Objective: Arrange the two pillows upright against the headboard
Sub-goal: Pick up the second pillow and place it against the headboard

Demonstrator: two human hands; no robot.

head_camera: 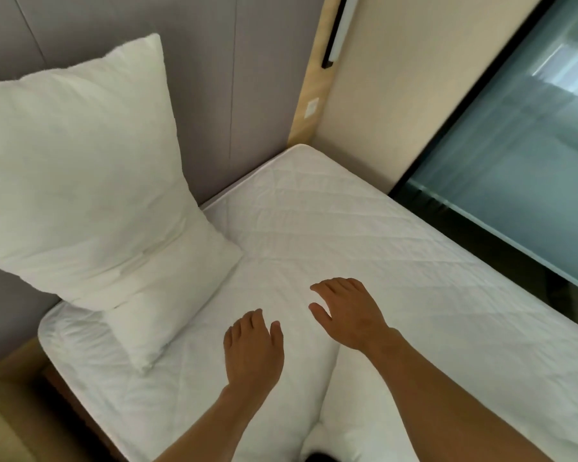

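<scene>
Pillow [80, 181], white, is standing upright in the left half of the frame, its back leaning on the grey headboard [214, 95] and its lower corner resting on the bed [347, 228]. A second white cushioned form [344, 425], possibly the other pillow, is lying at the bottom centre between the forearms. Left hand [252, 351] and right hand [351, 315] are hovering palm-down over the bed at lower centre, each grip spread and holding nothing. A glass panel [514, 161] is filling the right side.
</scene>
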